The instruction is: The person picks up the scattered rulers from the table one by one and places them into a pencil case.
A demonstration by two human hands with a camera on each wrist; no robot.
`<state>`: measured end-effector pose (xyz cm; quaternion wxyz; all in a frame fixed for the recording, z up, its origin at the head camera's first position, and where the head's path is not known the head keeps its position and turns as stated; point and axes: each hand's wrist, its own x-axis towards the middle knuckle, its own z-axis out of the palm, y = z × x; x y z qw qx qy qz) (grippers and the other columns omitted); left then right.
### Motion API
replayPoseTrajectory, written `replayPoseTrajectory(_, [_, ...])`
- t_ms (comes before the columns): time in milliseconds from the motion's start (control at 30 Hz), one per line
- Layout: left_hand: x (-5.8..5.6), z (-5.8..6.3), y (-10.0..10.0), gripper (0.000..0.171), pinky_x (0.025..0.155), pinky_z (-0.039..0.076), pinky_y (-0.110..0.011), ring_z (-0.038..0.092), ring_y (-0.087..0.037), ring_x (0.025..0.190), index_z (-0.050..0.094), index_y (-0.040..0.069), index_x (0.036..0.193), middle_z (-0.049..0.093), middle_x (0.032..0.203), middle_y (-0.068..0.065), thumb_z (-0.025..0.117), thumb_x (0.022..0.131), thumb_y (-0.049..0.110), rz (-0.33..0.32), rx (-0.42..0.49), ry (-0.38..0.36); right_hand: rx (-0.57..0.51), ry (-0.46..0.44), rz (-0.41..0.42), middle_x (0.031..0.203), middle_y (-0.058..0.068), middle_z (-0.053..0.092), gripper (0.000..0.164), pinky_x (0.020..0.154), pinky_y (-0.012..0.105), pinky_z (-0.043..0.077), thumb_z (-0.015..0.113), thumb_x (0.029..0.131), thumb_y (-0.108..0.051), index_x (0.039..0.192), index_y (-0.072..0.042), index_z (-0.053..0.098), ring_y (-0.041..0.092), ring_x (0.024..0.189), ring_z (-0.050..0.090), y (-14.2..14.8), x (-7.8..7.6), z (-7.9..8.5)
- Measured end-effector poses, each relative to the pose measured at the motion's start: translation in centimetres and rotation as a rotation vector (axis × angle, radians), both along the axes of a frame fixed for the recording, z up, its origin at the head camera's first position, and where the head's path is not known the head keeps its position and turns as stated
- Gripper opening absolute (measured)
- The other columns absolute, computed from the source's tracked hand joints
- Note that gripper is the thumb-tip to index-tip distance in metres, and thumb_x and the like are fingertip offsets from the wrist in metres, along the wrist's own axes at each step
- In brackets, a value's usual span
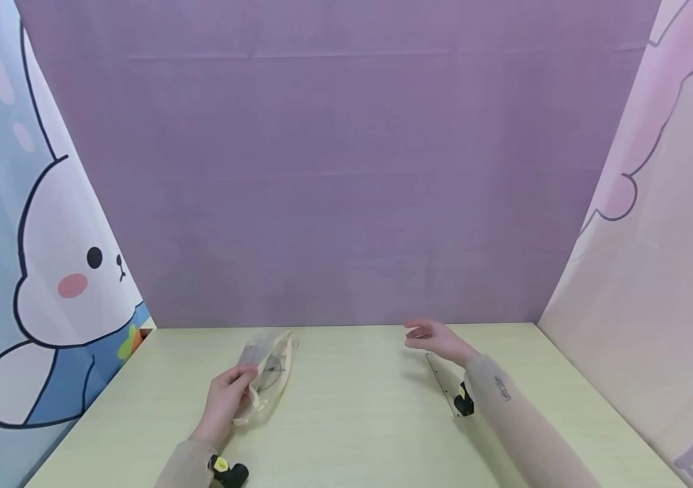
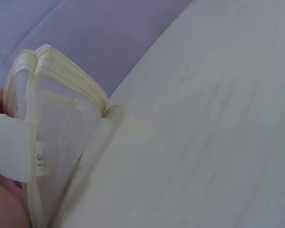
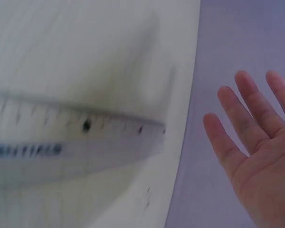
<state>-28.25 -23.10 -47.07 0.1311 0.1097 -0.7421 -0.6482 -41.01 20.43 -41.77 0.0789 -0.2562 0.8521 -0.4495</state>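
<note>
My left hand (image 1: 226, 401) grips a see-through zip pouch (image 1: 279, 381) with cream edging by its near side, tilted over the left part of the table. Something rounded and greyish shows at the pouch's middle. In the left wrist view the pouch (image 2: 61, 114) has a white side tab and a small printed label. My right hand (image 1: 442, 343) is raised near the table's far edge, holding nothing. In the right wrist view its fingers (image 3: 249, 107) are spread. Below that hand lies a clear ruler (image 3: 80, 137) with black markings and lettering, partly hidden by the wrist camera in the head view.
The pale wood-grain table (image 1: 346, 420) ends at a purple backdrop (image 1: 346, 176). Printed cloth panels stand at both sides, a blue one with a cartoon animal (image 1: 78, 271) on the left and a pink one (image 1: 657, 305) on the right. Wrist cameras are strapped to both sleeves.
</note>
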Motion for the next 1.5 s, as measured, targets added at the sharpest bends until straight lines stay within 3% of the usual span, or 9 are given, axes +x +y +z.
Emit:
replayPoseTrajectory(200, [-0.1, -0.1, 0.0, 0.037, 0.063, 0.047, -0.024, 0.053, -0.010, 0.070, 0.065, -0.002, 0.117, 0.064, 0.094, -0.006, 0.065, 0.093, 0.025, 0.001, -0.001, -0.006, 0.054, 0.001, -0.065, 0.138, 0.025, 0.048, 0.062, 0.103, 0.056, 0.034, 0.067, 0.092, -0.030, 0.142, -0.004, 0.044, 0.040, 0.127, 0.045, 2.5, -0.1, -1.2])
replayPoseTrajectory(400, [-0.2, -0.2, -0.1, 0.038, 0.063, 0.047, -0.023, 0.052, -0.010, 0.069, 0.065, -0.004, 0.116, 0.064, 0.093, -0.005, 0.067, 0.092, 0.026, -0.003, 0.007, 0.007, 0.077, -0.033, -0.036, 0.151, 0.024, 0.030, 0.071, 0.105, 0.066, 0.020, 0.070, 0.089, -0.024, 0.147, -0.002, 0.036, 0.051, 0.136, 0.024, 4.4, 0.2, -1.9])
replayPoseTrajectory(600, [-0.1, 0.0, -0.1, 0.036, 0.063, 0.047, -0.023, 0.052, -0.009, 0.069, 0.065, -0.004, 0.115, 0.064, 0.091, -0.001, 0.067, 0.091, 0.024, -0.001, 0.011, 0.005, 0.122, -0.062, -0.015, 0.154, 0.027, 0.020, 0.082, 0.103, 0.071, 0.016, 0.075, 0.084, -0.025, 0.149, -0.002, 0.030, 0.052, 0.137, 0.018, 5.5, 0.3, -2.4])
replayPoseTrajectory(733, [-0.1, 0.0, 0.0, 0.036, 0.064, 0.047, -0.023, 0.052, -0.009, 0.071, 0.065, -0.003, 0.115, 0.064, 0.091, -0.001, 0.066, 0.092, 0.024, 0.001, -0.004, -0.004, 0.206, -0.065, -0.007, 0.153, 0.030, 0.016, 0.092, 0.102, 0.071, 0.015, 0.080, 0.079, -0.026, 0.150, -0.002, 0.028, 0.053, 0.137, 0.014, 5.9, 0.3, -3.0])
replayPoseTrajectory(933, [-0.1, 0.1, 0.0, 0.036, 0.066, 0.047, -0.023, 0.052, -0.011, 0.076, 0.065, -0.001, 0.116, 0.063, 0.095, 0.000, 0.063, 0.093, 0.027, -0.003, -0.040, -0.036, 0.378, -0.088, -0.045, 0.156, 0.029, 0.007, 0.103, 0.099, 0.076, 0.008, 0.086, 0.068, -0.038, 0.151, -0.010, 0.031, 0.049, 0.141, 0.006, 6.1, 0.6, -3.8])
replayPoseTrajectory(1300, [0.0, -0.1, -0.1, 0.036, 0.068, 0.047, -0.024, 0.053, -0.011, 0.078, 0.065, -0.002, 0.116, 0.064, 0.097, -0.001, 0.064, 0.093, 0.026, -0.007, -0.032, -0.036, 0.493, -0.089, -0.068, 0.156, 0.028, 0.007, 0.114, 0.100, 0.075, 0.013, 0.089, 0.063, -0.040, 0.154, -0.014, 0.025, 0.050, 0.140, 0.008, 6.0, 0.4, -3.7])
replayPoseTrajectory(1500, [0.0, -0.1, -0.1, 0.034, 0.067, 0.047, -0.023, 0.052, -0.011, 0.077, 0.065, -0.001, 0.115, 0.063, 0.096, -0.001, 0.065, 0.093, 0.025, -0.008, -0.025, -0.035, 0.526, -0.081, -0.083, 0.155, 0.028, 0.008, 0.110, 0.098, 0.076, 0.016, 0.089, 0.064, -0.040, 0.152, -0.014, 0.029, 0.051, 0.139, 0.010, 5.6, 0.6, -3.5])
